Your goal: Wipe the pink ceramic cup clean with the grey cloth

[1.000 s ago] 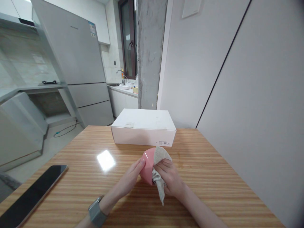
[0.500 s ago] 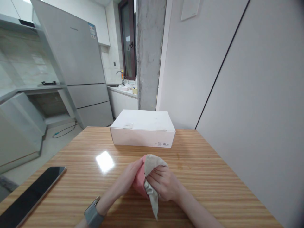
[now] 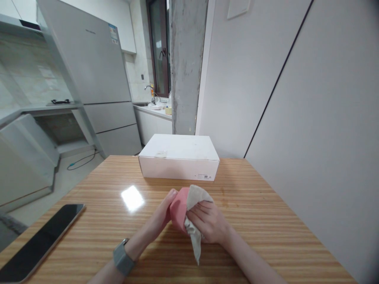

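A smooth pink object [image 3: 179, 209] is held above the table in front of me; its kind is hard to make out because my hands and a cloth cover much of it. My left hand [image 3: 160, 215] grips its left side, fingers hidden behind it. With bent fingers, my right hand [image 3: 209, 221] presses a beige-grey cloth [image 3: 199, 195] against the right side of the pink object. One corner of the cloth hangs down below the hand.
Behind my hands a closed white box [image 3: 179, 167] stands on the wood-grain table [image 3: 266, 236]. A dark phone [image 3: 41, 240] lies at the left edge. A grey-strapped watch [image 3: 123, 256] is on my left wrist. A white wall [image 3: 319, 130] borders the right.
Both hands, with the pink object and cloth, have shifted slightly up and right. The pink object has turned a little, showing more of its surface.
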